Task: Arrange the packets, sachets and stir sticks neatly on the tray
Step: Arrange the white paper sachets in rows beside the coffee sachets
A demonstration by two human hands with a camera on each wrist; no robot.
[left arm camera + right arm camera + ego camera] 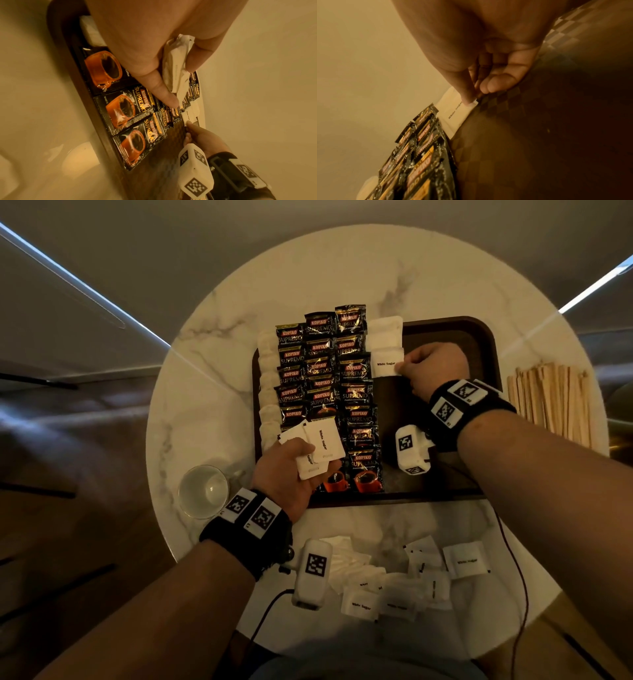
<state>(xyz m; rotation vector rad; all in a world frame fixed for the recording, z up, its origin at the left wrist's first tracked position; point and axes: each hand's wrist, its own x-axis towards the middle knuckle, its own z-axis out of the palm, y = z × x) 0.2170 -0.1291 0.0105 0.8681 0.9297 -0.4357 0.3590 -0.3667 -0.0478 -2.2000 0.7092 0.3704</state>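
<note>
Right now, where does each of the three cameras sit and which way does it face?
Head: above, facing down at the round marble table and dark brown tray; both forearms show.
Left wrist: under the left hand, facing along black Kopiko coffee packets.
Right wrist: under the right hand, facing its pinched white sugar sachet.
Shared: all show that sachet and the packets.

My left hand [291, 470]: palm turned up, thumb and fingers curled, gripping a small stack.
My right hand [433, 368]: knuckles up, thumb and forefinger pinching, other fingers tucked under.
My forearms: both stretched forward, bare, black bands on the wrists.
</note>
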